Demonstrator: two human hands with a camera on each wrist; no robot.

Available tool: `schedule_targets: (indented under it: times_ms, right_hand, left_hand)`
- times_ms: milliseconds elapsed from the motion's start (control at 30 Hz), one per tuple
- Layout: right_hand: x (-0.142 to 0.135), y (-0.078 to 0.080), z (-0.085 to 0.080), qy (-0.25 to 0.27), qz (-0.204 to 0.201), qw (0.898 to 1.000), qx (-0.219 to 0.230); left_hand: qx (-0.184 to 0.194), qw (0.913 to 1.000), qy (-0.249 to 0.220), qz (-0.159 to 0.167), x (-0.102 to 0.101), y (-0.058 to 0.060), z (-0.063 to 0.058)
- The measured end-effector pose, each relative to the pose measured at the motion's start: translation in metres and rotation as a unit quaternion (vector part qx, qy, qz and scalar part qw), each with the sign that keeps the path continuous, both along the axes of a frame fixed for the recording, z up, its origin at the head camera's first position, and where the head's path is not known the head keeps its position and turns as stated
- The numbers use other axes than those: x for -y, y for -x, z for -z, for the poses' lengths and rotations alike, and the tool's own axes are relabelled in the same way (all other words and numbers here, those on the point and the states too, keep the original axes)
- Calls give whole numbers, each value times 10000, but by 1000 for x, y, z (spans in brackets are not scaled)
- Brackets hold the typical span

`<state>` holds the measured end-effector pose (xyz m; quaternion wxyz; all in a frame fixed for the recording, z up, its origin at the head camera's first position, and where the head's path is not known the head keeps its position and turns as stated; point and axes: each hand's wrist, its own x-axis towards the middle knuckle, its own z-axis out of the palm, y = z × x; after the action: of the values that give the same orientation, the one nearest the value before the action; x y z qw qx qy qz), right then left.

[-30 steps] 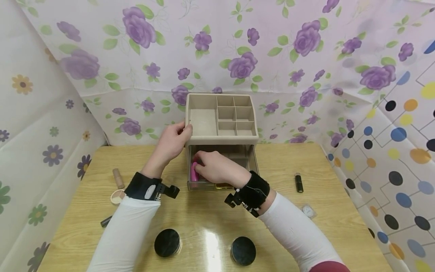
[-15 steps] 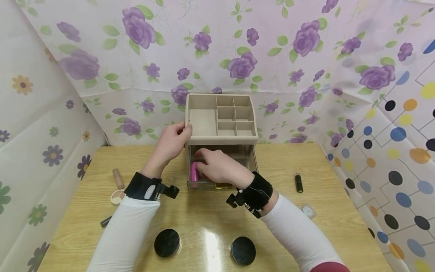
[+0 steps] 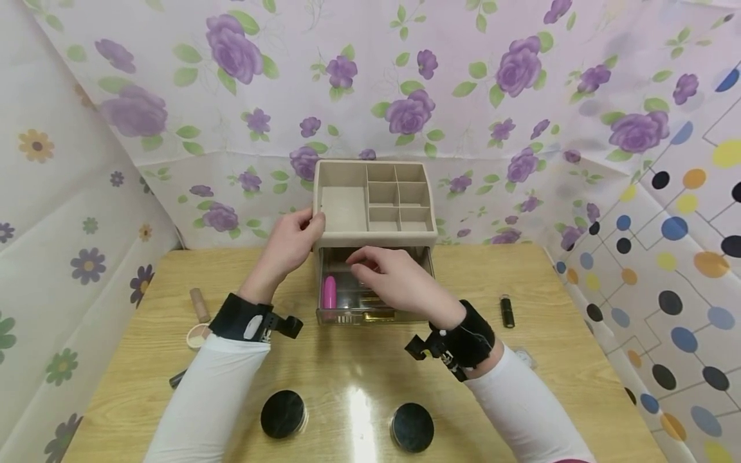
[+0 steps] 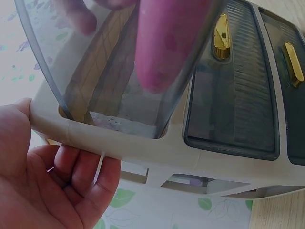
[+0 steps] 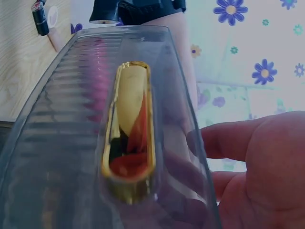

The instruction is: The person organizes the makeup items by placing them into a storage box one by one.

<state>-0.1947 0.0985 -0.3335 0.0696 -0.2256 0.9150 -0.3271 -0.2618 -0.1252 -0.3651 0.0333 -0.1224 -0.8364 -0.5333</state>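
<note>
A beige cosmetic organizer [image 3: 377, 238] stands at the back of the table with its top drawer [image 3: 347, 317] pulled out. My left hand [image 3: 289, 239] grips the organizer's upper left edge, and the left wrist view shows the fingers [image 4: 108, 179] curled under its rim. At the left side of the drawer stands a pink round-ended tube [image 3: 329, 292]. My right hand [image 3: 396, 276] is over the drawer, right of the tube and apart from it, fingers loosely bent and holding nothing. The gold drawer handle [image 5: 131, 102] shows up close in the right wrist view.
Two round black-lidded jars [image 3: 282, 414] stand near the front. To the left lie a brown tube [image 3: 199, 305], a round compact [image 3: 197, 336] and a dark stick [image 3: 177, 379]. A black lipstick [image 3: 507, 311] and a small clear case [image 3: 524, 357] lie right. Patterned cloth surrounds the table.
My right hand has let go of the pink tube and moved right and up, leaving the tube in the drawer. The left hand keeps its grip on the organizer.
</note>
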Motion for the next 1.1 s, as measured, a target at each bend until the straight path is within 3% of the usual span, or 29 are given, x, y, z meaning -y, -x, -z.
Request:
schedule_targets:
  times_ms: [233, 533, 733, 933, 1100]
  right_hand:
    - [-15, -1, 1, 298, -22, 9994, -169]
    - [-31, -1, 9, 1091, -2, 9939, 152]
    - [-44, -1, 12, 1498, -47, 9887, 21]
    - [-67, -3, 15, 2305, 21, 9731, -38]
    - [-94, -6, 20, 2939, 563, 9542, 80]
  left_hand:
    - [-17, 10000, 58, -47, 1, 0, 2]
    - [8, 10000, 75, -65, 0, -1, 1]
    - [-27, 9999, 98, -32, 0, 0, 0]
    - [-20, 10000, 87, -44, 0, 0, 0]
    - [-5, 10000, 93, -24, 1, 1, 1]
